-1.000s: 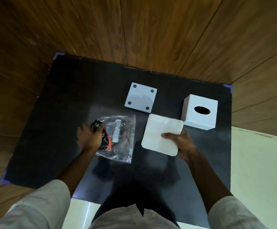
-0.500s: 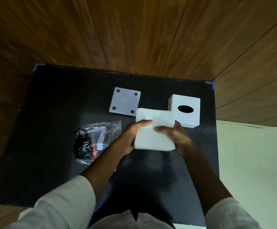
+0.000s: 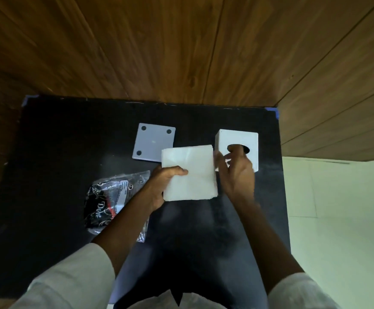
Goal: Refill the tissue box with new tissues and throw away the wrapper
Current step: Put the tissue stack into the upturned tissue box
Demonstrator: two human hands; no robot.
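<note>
Head view: your left hand (image 3: 159, 186) grips the tissue stack (image 3: 189, 172) above the black table (image 3: 59, 152). Your right hand (image 3: 235, 172), fingers loose, hides part of the tissue box (image 3: 237, 139). Your left arm covers part of the wrapper (image 3: 106, 201); the square lid (image 3: 152, 141) lies behind.

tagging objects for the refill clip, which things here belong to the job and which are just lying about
Part of the job:
- tissue stack, held by the left hand
- tissue box, right hand in front of it
- box base plate
- empty wrapper

Just lying about:
- nothing loose; only the black table
</note>
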